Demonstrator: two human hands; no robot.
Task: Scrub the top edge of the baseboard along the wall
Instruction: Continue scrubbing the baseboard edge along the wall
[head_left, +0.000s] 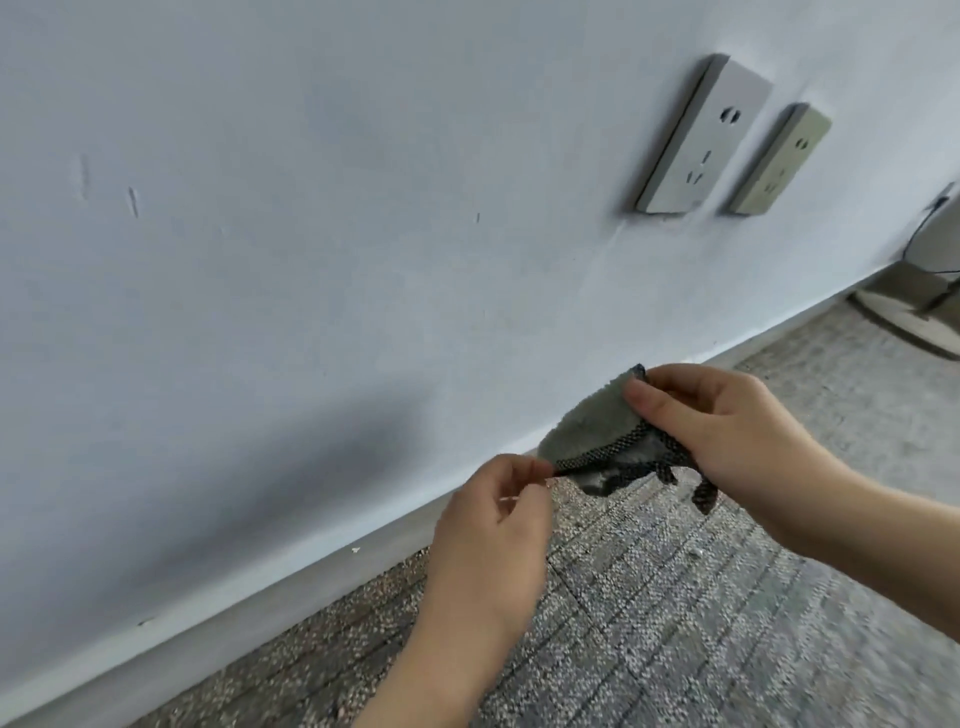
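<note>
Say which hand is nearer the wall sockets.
Right. The right hand sits below the wall sockets, gripping the cloth; the left hand is lower and farther left.

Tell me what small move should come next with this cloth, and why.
Probably press the cloth down onto the top edge of the baseboard. The left hand pinches one corner and the right hand grips the other end, so it looks held in front of the baseboard, not pressed on it.
</note>
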